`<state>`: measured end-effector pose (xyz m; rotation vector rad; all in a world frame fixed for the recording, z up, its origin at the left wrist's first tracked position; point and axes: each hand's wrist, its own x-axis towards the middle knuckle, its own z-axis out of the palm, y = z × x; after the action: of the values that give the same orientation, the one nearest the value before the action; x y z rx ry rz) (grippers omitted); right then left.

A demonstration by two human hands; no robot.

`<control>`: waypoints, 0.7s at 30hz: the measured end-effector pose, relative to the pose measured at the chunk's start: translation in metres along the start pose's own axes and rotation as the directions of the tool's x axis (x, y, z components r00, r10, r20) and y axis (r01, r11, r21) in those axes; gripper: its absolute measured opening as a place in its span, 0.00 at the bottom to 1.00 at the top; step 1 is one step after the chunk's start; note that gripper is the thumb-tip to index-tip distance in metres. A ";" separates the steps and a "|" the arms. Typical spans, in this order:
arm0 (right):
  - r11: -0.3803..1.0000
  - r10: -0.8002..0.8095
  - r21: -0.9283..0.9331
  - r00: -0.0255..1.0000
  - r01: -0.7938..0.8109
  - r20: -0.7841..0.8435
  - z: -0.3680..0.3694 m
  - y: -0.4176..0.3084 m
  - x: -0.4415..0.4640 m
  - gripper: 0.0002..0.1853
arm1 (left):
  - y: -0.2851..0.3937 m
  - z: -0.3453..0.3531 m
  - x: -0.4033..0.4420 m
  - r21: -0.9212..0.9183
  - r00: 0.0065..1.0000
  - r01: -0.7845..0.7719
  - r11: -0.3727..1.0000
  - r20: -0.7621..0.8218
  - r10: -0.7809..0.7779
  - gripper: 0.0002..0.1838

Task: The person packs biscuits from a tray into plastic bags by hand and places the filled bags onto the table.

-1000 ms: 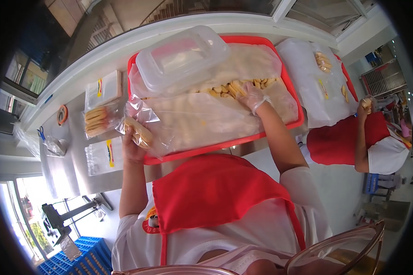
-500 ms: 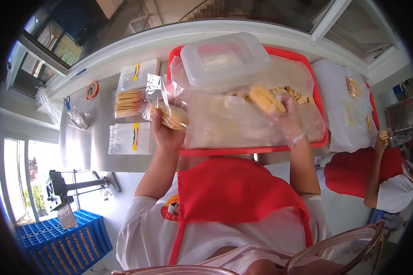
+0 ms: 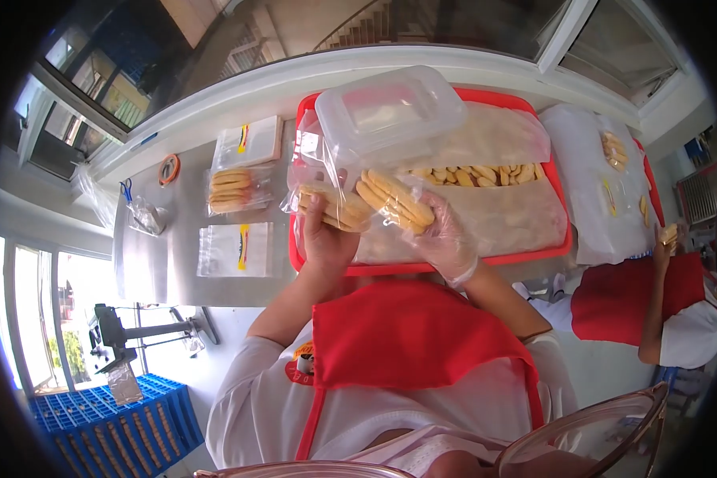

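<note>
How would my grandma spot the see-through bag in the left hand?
First find the big red tray in the middle, then go to the left hand near its left end. That hand holds a clear bag with long golden biscuits inside. Unlike the similar biscuit bag lying on the metal table, this one is held up.

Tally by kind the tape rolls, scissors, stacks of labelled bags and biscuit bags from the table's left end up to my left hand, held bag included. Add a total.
Tape roll: 1
Scissors: 1
Labelled bag stacks: 2
Biscuit bags: 2 (one on the table, one in your left hand)
Total: 6
</note>
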<state>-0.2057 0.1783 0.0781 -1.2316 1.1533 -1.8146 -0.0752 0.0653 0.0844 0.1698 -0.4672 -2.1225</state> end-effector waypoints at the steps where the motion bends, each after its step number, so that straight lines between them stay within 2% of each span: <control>1: 0.997 -0.053 -0.065 0.999 0.052 -0.010 -0.002 0.003 0.001 0.27 | -0.002 -0.006 0.002 -0.011 1.000 -0.002 1.000 0.026 0.002 0.25; 6: 0.861 -0.301 -0.438 0.953 0.258 -0.031 -0.009 0.002 0.009 0.28 | -0.006 0.005 0.003 -0.029 0.998 0.014 0.999 0.059 -0.013 0.25; 9: 0.793 -0.324 -0.551 0.946 0.262 -0.017 -0.017 0.002 0.013 0.28 | -0.008 0.012 0.002 0.002 0.997 0.004 1.000 0.071 -0.004 0.26; 11: 0.666 -0.420 -0.689 0.907 0.288 -0.027 -0.016 -0.007 0.024 0.28 | -0.009 0.018 -0.001 0.052 0.996 -0.008 0.999 0.084 0.004 0.28; 13: 0.800 -0.397 -0.515 0.915 0.308 -0.071 -0.013 -0.009 0.031 0.28 | -0.008 0.025 -0.007 0.129 0.993 -0.033 0.991 0.118 0.018 0.32; 14: 0.929 -0.318 -0.229 0.944 0.291 -0.090 -0.013 -0.007 0.033 0.29 | -0.008 0.025 -0.008 0.132 0.992 -0.031 0.991 0.125 0.014 0.32; 16: 0.967 -0.166 0.184 0.984 0.176 -0.066 -0.010 0.000 0.035 0.32 | -0.008 0.026 -0.009 0.138 0.990 -0.027 0.990 0.138 0.007 0.34; 17: 0.952 -0.100 0.286 0.994 0.107 -0.041 -0.007 0.006 0.035 0.34 | -0.009 0.028 -0.009 0.142 0.993 -0.048 0.989 0.117 0.032 0.34; 18: 0.923 -0.036 0.384 0.999 0.036 -0.007 -0.003 0.008 0.037 0.37 | -0.010 0.030 -0.009 0.146 0.994 -0.071 0.987 0.096 0.058 0.34; 21: 0.927 -0.210 0.318 0.978 0.201 -0.004 0.007 0.007 0.044 0.37 | -0.010 0.031 -0.011 0.172 0.994 -0.075 0.982 0.097 0.059 0.33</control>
<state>-0.2137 0.1356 0.0892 -1.2173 0.6979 -2.0333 -0.0857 0.0881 0.1087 0.1556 -0.7057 -2.0282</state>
